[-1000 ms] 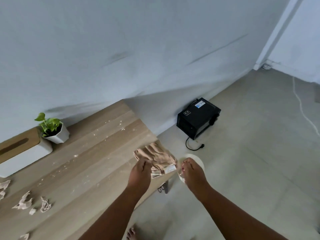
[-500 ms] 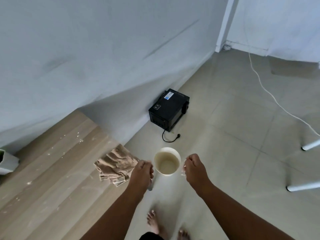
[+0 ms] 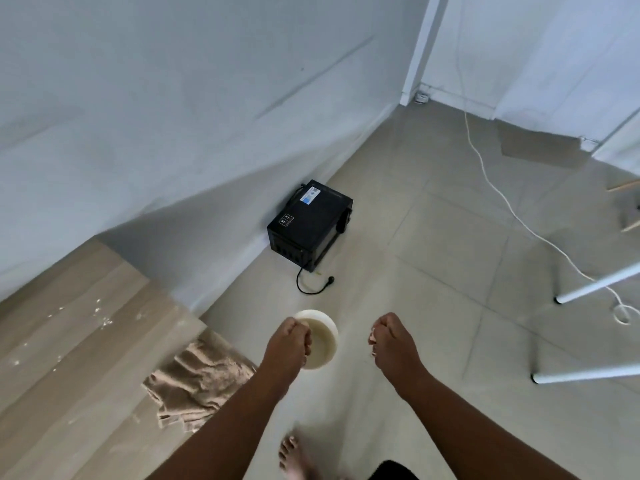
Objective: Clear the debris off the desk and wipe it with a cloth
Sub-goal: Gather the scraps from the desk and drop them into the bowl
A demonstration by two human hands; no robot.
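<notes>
Ideally, both hands, left (image 3: 289,342) curled and right (image 3: 389,342) apparently pinching scraps, release directly over the bin (image 3: 320,337), below center frame.

Left hand (image 3: 289,342) hides bin (image 3: 322,337) rim; right fist (image 3: 391,344) contents unclear.

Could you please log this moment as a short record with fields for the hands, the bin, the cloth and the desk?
left hand: curled over the bin's rim; whether it holds anything cannot be told
right hand: curled, a pale scrap showing at its fingertips, right of the bin
bin: white, round, on the floor below the hands
cloth: tan, crumpled at the desk's corner
desk: wooden, pale crumbs scattered on it
floor: black box by the wall
</notes>
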